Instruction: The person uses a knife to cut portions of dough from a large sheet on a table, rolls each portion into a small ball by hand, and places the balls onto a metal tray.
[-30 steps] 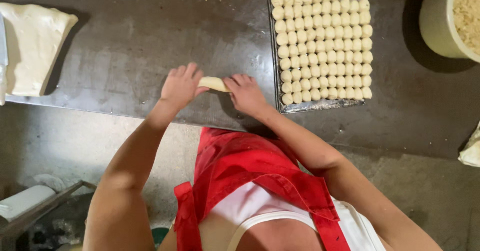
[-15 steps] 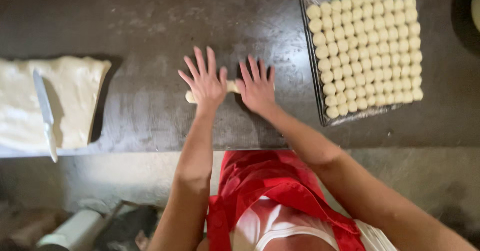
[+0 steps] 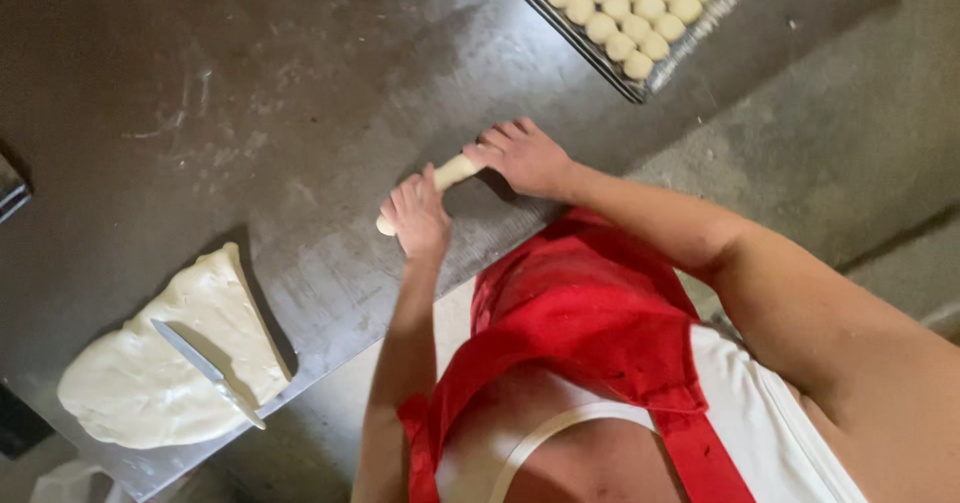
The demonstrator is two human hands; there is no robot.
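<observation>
Dark metal counter [image 3: 200, 83] first, scuffed and floury. The dough rope [image 3: 450, 175] lies at its near edge, long axis slanting toward the tray of dough balls [image 3: 620, 13]. Left hand [image 3: 420, 218] flat on the lower end, right hand [image 3: 525, 155] flat on the upper, neither clenched. Dough slab [image 3: 150, 383] with knife [image 3: 205, 368] sits well left.

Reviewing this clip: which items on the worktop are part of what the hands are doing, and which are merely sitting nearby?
In use:
- left hand and right hand, both pressed flat on the dough rope
- metal worktop under it

Lying about:
- flat slab of dough at the worktop's left corner
- knife resting on that slab
- tray of small dough balls, upper right
</observation>
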